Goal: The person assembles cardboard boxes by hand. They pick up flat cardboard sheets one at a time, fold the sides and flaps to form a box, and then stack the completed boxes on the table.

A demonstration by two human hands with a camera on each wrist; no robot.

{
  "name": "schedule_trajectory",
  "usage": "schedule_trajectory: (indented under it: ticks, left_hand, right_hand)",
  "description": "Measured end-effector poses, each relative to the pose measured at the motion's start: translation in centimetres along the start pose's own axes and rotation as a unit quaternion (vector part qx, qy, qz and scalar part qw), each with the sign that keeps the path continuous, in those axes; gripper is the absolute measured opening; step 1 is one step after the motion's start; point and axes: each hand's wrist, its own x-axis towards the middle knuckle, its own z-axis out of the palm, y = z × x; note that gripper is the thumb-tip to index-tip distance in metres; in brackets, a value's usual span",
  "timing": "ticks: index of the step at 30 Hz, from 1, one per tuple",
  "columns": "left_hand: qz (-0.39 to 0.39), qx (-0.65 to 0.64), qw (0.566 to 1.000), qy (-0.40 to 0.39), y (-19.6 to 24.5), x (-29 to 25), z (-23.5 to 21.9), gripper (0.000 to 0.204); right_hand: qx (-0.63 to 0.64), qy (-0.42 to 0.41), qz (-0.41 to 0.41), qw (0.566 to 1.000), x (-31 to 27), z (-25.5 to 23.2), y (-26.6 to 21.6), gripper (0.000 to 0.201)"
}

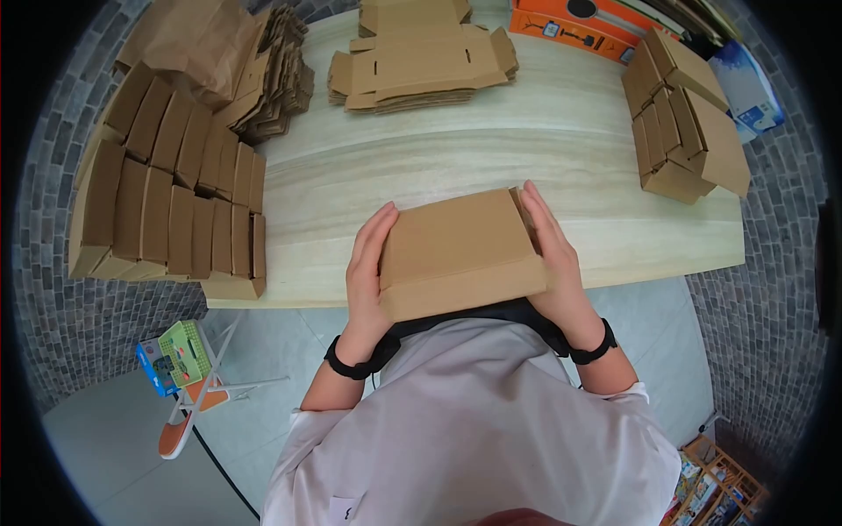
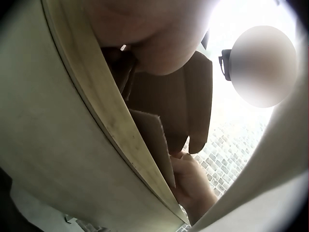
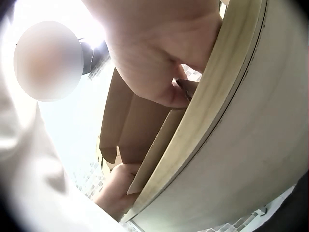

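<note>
Item under examination: a brown rectangular corrugated cardboard box (image 1: pixel 456 230), located at the near edge of the pale wood-grained table (image 1: pixel 351 167), directly in front of the person. Its near side reaches past the table edge toward the body; whether the base bears on the tabletop or is held just above it cannot be told.

Governing relation: the box lies between the two hands, its long axis running left to right, with the right end angled slightly farther from the person. Neither hand is nearer; each meets one short end.

Hands: the left hand (image 1: pixel 365 270) lies against the left end, fingers extended and pointing away from the body. The right hand (image 1: pixel 553 263) is set likewise against the right end. Both are engaged, pressing the box from opposite sides, neither clenched nor released. Thumb positions are not clear from above.

Condition: the broad top panel covers the box, and a plain near flap (image 1: pixel 469 289) slopes toward the person. The wrist views indicate the front is not fully tucked, in this inspector's judgement.

Surroundings: rows of folded brown boxes (image 1: pixel 167 202) at left, a stack of flat cardboard blanks (image 1: pixel 421 66) at the far side, and a smaller group of brown cartons (image 1: pixel 671 131) at right.
</note>
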Motion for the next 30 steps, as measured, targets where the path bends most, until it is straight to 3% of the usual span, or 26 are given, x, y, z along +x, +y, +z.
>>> schedule_trajectory:
  ticks: [3,5,7,9,10,12,18,19,21,22,24,25,27,28,30]
  left_hand:
    - [-0.001,0.026,1.0,0.008,0.7,-0.1,0.4,0.056]
    - [0.009,0.046,0.999,0.004,0.9,-0.3,0.5,0.059]
    - [0.019,0.065,0.998,0.0,0.5,-0.5,0.5,0.062]
    - [0.087,0.071,0.992,-0.058,-0.2,-0.7,0.0,0.067]
    - [0.086,0.072,0.992,-0.059,-0.2,-0.8,-0.4,0.067]
    - [0.108,0.031,0.983,-0.143,0.6,-0.7,-1.4,0.07]
    - [0.035,0.021,0.961,-0.273,1.5,-1.6,-2.7,0.077]
    - [0.036,0.021,0.961,-0.274,1.4,-1.9,-2.6,0.077]
    - [0.121,0.178,0.941,-0.262,0.5,-2.6,-2.2,0.08]
    - [0.122,0.179,0.941,-0.261,0.0,-3.1,-2.0,0.08]
    - [0.165,0.128,0.96,-0.185,-0.8,-3.5,-1.8,0.069]
    - [0.167,0.128,0.96,-0.186,-1.1,-3.6,-1.6,0.069]
    - [0.184,0.042,0.977,-0.101,-0.8,-3.5,-1.1,0.058]
    - [0.184,0.042,0.977,-0.1,-0.4,-3.4,-1.1,0.058]
    - [0.102,0.049,0.989,-0.093,1.3,-2.4,-1.4,0.056]
  right_hand:
    - [0.085,-0.024,0.051,0.995,-0.3,0.6,0.6,0.076]
    - [-0.024,-0.008,-0.079,0.997,0.0,0.9,0.9,0.079]
    - [-0.003,-0.017,-0.05,0.999,0.1,0.4,0.3,0.08]
    - [0.019,-0.028,-0.02,0.999,0.1,0.1,0.3,0.081]
    - [-0.009,-0.043,-0.056,0.997,0.1,-0.1,0.7,0.081]
    - [-0.036,-0.059,-0.092,0.993,0.0,-0.7,0.8,0.081]
    - [-0.054,-0.181,-0.078,0.979,-0.3,-3.2,-0.1,0.084]
    - [-0.071,-0.195,-0.099,0.973,-0.4,-3.4,0.1,0.083]
    - [-0.087,-0.209,-0.122,0.966,-0.7,-3.6,0.3,0.083]
    - [-0.091,-0.207,-0.134,0.965,-0.9,-3.5,0.5,0.079]
    - [-0.094,-0.202,-0.148,0.964,-1.4,-3.2,1.0,0.075]
    - [-0.112,-0.165,-0.171,0.965,-1.8,-3.0,1.5,0.071]
    - [-0.131,-0.13,-0.194,0.964,-1.9,-2.8,2.0,0.067]
    - [-0.103,-0.089,-0.209,0.968,-1.7,-2.7,2.2,0.061]
    - [-0.075,-0.047,-0.224,0.971,-1.4,-2.7,1.4,0.056]
